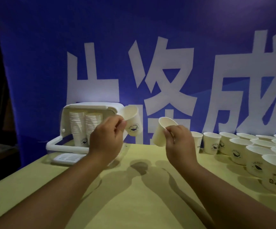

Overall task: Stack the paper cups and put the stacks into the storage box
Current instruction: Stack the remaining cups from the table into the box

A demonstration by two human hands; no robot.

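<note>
A blue banner (150,38) with large white characters fills the background, and a yellow-green desk (134,187) runs across the lower frame. Just left of centre, the left hand (106,138) pinches a paper cup (132,121) by its rim between thumb and fingers, with the cup tilted. Just right of centre, the right hand (179,142) pinches a second cup (161,134) the same way, its base pointing down and left. The two cups are near each other in the air but apart.

These cups look very light and thin-walled, so a hard squeeze would probably dent them. The rolled rim is likely the stiffest place to grip. To nest them, mouth and base must line up, or the walls may catch.

The white storage box (64,145) stands at the middle left of the frame with its lid raised. It holds two tall cup stacks (77,126) standing upright side by side. How much room is left beside them cannot be told. Many loose cups (238,146) stand mouth-up in rows along the right edge, and those whose insides show look empty. A tall stack may sway, so it seems wiser to grip it low around the body.
</note>
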